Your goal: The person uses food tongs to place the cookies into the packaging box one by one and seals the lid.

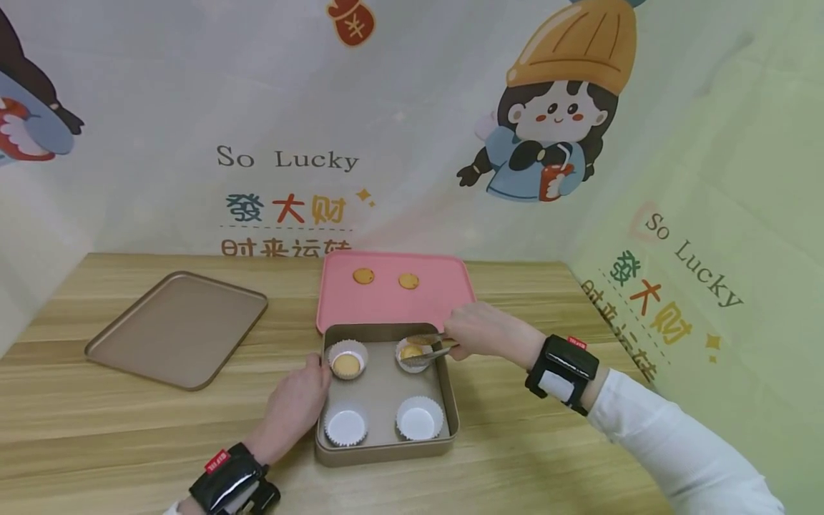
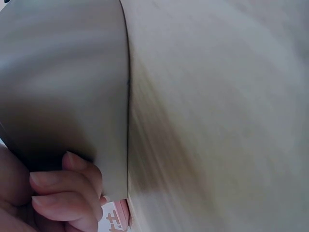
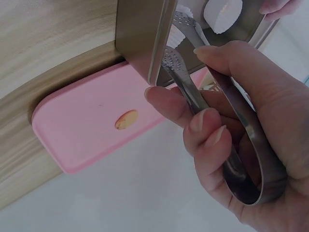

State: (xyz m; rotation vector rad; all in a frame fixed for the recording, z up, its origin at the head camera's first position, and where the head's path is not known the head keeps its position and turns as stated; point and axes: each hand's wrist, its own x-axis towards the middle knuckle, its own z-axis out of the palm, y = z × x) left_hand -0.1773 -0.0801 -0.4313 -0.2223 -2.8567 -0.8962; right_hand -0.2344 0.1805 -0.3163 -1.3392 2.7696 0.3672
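Observation:
My right hand point(image 1: 486, 332) grips metal tongs point(image 3: 273, 181) with perforated tips, which reach over the right wall of a deep bronze baking tin point(image 1: 386, 400). The tips straddle a round cookie point(image 1: 410, 351) at a white paper cup in the tin's back right corner. Another cookie point(image 1: 346, 366) lies in the back left cup. Two front cups point(image 1: 346, 427) hold nothing. At the tin's left wall, my left hand point(image 1: 292, 404) holds the rim, its fingers point(image 2: 67, 186) curled against the outer side.
Behind the tin lies a pink tray point(image 1: 393, 306) bearing two cookies point(image 1: 363, 276). A flat bronze tray point(image 1: 177, 329) rests on the wooden table point(image 1: 515, 443) to the left. A printed cloth point(image 1: 412, 143) hangs along the table's back edge and right side.

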